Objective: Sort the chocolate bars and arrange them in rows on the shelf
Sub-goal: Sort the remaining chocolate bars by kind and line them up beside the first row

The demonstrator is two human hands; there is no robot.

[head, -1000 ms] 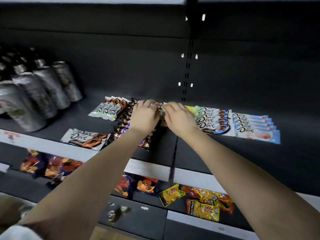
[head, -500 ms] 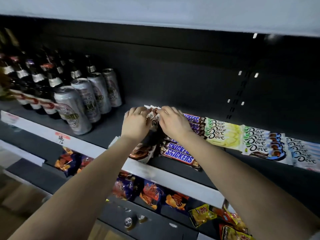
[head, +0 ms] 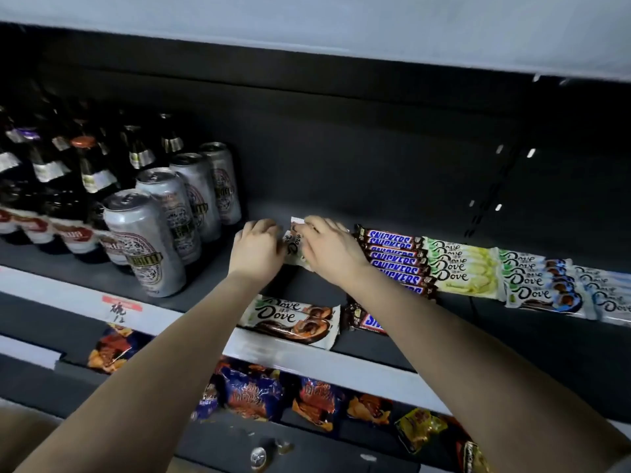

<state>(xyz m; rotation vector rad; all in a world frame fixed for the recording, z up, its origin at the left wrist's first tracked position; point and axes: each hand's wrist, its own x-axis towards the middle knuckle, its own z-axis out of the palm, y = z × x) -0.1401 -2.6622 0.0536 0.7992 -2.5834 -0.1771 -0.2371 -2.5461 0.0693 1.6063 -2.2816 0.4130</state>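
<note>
Left hand (head: pixel 256 248), right hand (head: pixel 333 249) hold Dove bars (head: pixel 293 243).

The shelf (head: pixel 211 279) and its back panel (head: pixel 375 158) look like painted metal: dark grey, matt and smooth. The white strip (head: pixel 280 353) along the shelf's front edge looks like smooth plastic with a faint sheen, and a paper price tag (head: pixel 119 303) is stuck to it. The cans (head: pixel 146 240) are silvery metal, satin-finished with brighter rims. The bottles (head: pixel 92 172) are dark glossy glass with paper labels, and some have foil at the neck. The white-wrapped bars (head: pixel 294 245), the brown bars (head: pixel 392 257) and the front bars (head: pixel 293 319) are all in smooth, glossy plastic film. The snack bags (head: pixel 252 394) below are crinkled, shiny foil.
</note>
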